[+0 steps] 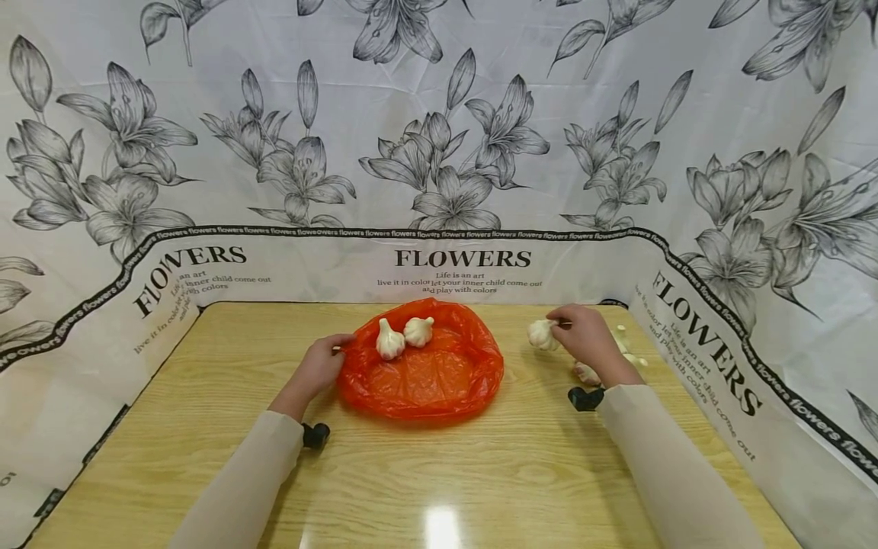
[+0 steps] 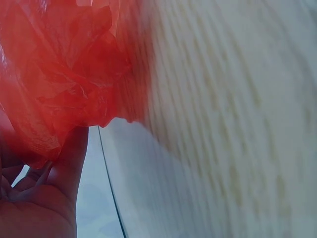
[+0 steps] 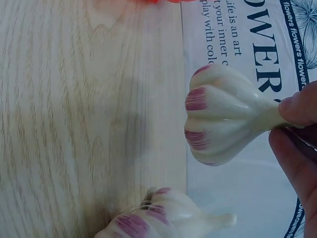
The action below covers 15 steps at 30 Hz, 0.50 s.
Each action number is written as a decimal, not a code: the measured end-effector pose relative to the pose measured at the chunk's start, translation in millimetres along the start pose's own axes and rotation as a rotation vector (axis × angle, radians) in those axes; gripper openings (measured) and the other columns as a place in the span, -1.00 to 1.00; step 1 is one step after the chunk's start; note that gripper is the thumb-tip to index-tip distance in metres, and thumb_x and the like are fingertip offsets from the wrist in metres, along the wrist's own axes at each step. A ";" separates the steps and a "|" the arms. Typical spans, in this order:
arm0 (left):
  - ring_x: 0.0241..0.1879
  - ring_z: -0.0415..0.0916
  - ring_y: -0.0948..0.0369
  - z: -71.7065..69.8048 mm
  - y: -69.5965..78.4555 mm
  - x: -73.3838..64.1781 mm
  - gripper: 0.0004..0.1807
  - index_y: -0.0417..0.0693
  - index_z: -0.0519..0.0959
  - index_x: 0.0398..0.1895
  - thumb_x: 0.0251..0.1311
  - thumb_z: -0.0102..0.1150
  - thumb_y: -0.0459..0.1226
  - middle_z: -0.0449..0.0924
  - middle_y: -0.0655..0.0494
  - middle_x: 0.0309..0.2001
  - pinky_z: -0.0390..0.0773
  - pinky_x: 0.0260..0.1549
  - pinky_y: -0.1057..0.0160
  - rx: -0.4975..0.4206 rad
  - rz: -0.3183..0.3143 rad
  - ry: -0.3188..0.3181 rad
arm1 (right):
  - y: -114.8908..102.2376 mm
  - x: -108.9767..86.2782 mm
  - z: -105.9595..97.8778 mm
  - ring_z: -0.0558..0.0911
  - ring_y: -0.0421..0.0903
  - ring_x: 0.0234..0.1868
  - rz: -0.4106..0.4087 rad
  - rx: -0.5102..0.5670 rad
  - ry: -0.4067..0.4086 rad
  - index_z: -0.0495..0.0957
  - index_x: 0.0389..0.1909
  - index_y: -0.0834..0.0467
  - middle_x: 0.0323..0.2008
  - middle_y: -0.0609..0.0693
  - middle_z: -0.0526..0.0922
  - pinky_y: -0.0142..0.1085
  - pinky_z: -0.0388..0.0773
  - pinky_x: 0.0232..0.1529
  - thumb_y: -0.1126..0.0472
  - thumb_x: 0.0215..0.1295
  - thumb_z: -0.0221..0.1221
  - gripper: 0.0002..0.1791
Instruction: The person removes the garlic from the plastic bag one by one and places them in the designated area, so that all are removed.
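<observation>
An open red plastic bag (image 1: 420, 385) lies spread on the wooden table, its rim puffed up around the sides. Two white garlic bulbs (image 1: 389, 341) rest inside, toward the back left. At the bag's left edge, my left hand (image 1: 317, 374) pinches the thin plastic between thumb and fingers; the left wrist view shows the red film (image 2: 64, 74) over the fingertips. To the right of the bag, my right hand (image 1: 588, 337) holds one garlic bulb (image 3: 225, 116) by its stem, with thumb and finger. Purple streaks mark that bulb's base.
More garlic (image 1: 586, 374) lies on the table under and beyond my right forearm, partly hidden by it. A flower-printed curtain (image 1: 453, 267) encloses the table at the back and both sides. Dark wrist devices (image 1: 584, 398) sit near both cuffs.
</observation>
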<state>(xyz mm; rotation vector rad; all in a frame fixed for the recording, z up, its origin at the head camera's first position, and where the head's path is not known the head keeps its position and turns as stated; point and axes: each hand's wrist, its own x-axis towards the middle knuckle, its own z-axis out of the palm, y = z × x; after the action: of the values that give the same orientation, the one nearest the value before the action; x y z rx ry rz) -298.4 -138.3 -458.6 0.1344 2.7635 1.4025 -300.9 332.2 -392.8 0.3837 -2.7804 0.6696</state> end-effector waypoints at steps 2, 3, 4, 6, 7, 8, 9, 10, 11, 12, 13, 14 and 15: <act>0.19 0.43 -0.05 0.4 0.8 0.0 -0.53 -0.13 0.41 0.31 0.37 -0.21 -0.41 0.41 -0.15 0.29 0.54 0.13 -0.01 -0.004 -0.001 0.001 | 2.9 -1.2 0.2 0.65 0.19 -0.05 0.007 -0.014 -0.002 0.61 0.00 0.31 -0.03 0.25 0.64 0.05 0.61 -0.05 0.28 0.33 0.08 -0.70; 0.19 0.43 -0.05 0.6 1.0 -0.1 -0.53 -0.13 0.40 0.31 0.37 -0.22 -0.42 0.41 -0.15 0.29 0.53 0.13 -0.01 -0.004 -0.001 0.000 | 4.4 -1.9 0.3 0.64 0.19 -0.05 0.011 -0.019 -0.002 0.60 0.01 0.31 -0.02 0.26 0.64 0.06 0.60 -0.04 0.28 0.33 0.08 -0.69; 0.19 0.43 -0.05 0.7 1.2 -0.2 -0.53 -0.13 0.40 0.31 0.37 -0.22 -0.42 0.41 -0.15 0.29 0.53 0.14 -0.02 -0.003 -0.001 0.001 | 5.9 -2.6 0.4 0.64 0.20 -0.04 0.016 -0.023 -0.005 0.60 0.01 0.30 -0.02 0.26 0.63 0.06 0.60 -0.04 0.28 0.34 0.06 -0.69; 0.19 0.42 -0.05 0.9 1.7 -0.6 -0.53 -0.13 0.41 0.31 0.37 -0.22 -0.42 0.41 -0.15 0.29 0.53 0.14 -0.02 -0.004 -0.003 0.001 | 8.7 -4.3 0.6 0.64 0.20 -0.03 0.026 -0.029 -0.011 0.60 0.03 0.30 0.00 0.26 0.62 0.05 0.60 -0.05 0.28 0.35 0.04 -0.68; 0.19 0.42 -0.05 1.0 1.6 -0.8 -0.53 -0.12 0.40 0.32 0.37 -0.22 -0.42 0.40 -0.15 0.29 0.52 0.14 -0.02 -0.005 -0.003 0.000 | 10.1 -5.0 0.7 0.64 0.18 -0.05 0.036 -0.029 -0.014 0.59 0.03 0.29 0.00 0.26 0.62 0.03 0.61 -0.08 0.27 0.36 0.04 -0.68; 0.20 0.41 -0.05 1.1 1.5 -1.1 -0.52 -0.13 0.40 0.32 0.36 -0.22 -0.42 0.40 -0.16 0.30 0.52 0.15 -0.02 -0.004 -0.003 -0.001 | 11.5 -5.9 1.0 0.65 0.17 -0.07 0.044 -0.026 -0.020 0.59 0.05 0.29 0.01 0.26 0.62 0.01 0.62 -0.12 0.27 0.36 0.03 -0.67; 0.20 0.41 -0.06 1.2 1.3 -1.3 -0.52 -0.13 0.40 0.32 0.36 -0.22 -0.43 0.40 -0.16 0.30 0.52 0.15 -0.02 -0.006 -0.003 -0.002 | 12.6 -7.0 1.2 0.66 0.15 -0.12 0.054 -0.019 -0.027 0.58 0.06 0.29 0.02 0.27 0.61 -0.02 0.63 -0.17 0.26 0.37 0.02 -0.67; 0.21 0.40 -0.05 1.2 1.3 -1.6 -0.52 -0.12 0.40 0.32 0.36 -0.22 -0.43 0.39 -0.15 0.30 0.51 0.15 -0.02 -0.010 -0.005 -0.002 | 14.0 -8.0 1.7 0.67 0.12 -0.17 0.060 -0.012 -0.035 0.57 0.08 0.29 0.02 0.28 0.60 -0.06 0.63 -0.22 0.26 0.38 0.02 -0.66; 0.21 0.40 -0.06 1.2 1.3 -1.9 -0.52 -0.12 0.40 0.32 0.36 -0.22 -0.42 0.39 -0.15 0.31 0.51 0.16 -0.02 -0.012 -0.007 -0.002 | 15.4 -8.9 2.3 0.68 0.08 -0.24 0.066 -0.008 -0.040 0.56 0.09 0.29 0.02 0.28 0.61 -0.10 0.64 -0.27 0.26 0.39 0.01 -0.66; 0.22 0.40 -0.06 1.3 1.0 -2.0 -0.52 -0.12 0.40 0.32 0.36 -0.22 -0.43 0.39 -0.15 0.31 0.51 0.16 -0.02 -0.013 -0.006 -0.004 | 16.6 -9.9 2.7 0.68 0.03 -0.29 0.074 -0.003 -0.046 0.56 0.09 0.29 0.03 0.28 0.60 -0.15 0.63 -0.32 0.25 0.39 0.01 -0.66; 0.22 0.39 -0.06 1.3 0.7 -2.2 -0.52 -0.12 0.40 0.32 0.36 -0.22 -0.43 0.38 -0.15 0.32 0.51 0.16 -0.02 -0.016 -0.007 -0.004 | 17.7 -10.6 3.4 0.67 -0.01 -0.34 0.077 0.005 -0.052 0.55 0.10 0.29 0.03 0.30 0.59 -0.18 0.63 -0.36 0.26 0.40 0.01 -0.65; 0.23 0.39 -0.06 1.3 0.4 -2.3 -0.52 -0.12 0.40 0.32 0.36 -0.22 -0.43 0.38 -0.15 0.32 0.51 0.16 -0.03 -0.016 -0.006 -0.006 | 19.0 -11.2 4.0 0.67 -0.04 -0.37 0.080 0.008 -0.056 0.54 0.11 0.29 0.03 0.30 0.59 -0.20 0.63 -0.39 0.26 0.40 0.01 -0.65; 0.23 0.39 -0.07 1.2 0.3 -2.4 -0.52 -0.13 0.40 0.32 0.36 -0.22 -0.43 0.37 -0.16 0.32 0.50 0.16 -0.03 -0.015 -0.003 -0.008 | 20.2 -11.7 4.5 0.67 -0.05 -0.39 0.082 0.011 -0.059 0.54 0.11 0.30 0.04 0.30 0.59 -0.21 0.63 -0.40 0.26 0.40 0.01 -0.65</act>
<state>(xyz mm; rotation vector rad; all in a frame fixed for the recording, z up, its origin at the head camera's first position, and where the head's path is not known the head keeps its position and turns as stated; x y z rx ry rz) -295.9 -137.4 -459.1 0.1341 2.7453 1.4183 -297.0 349.6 -408.5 0.2972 -2.8624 0.7039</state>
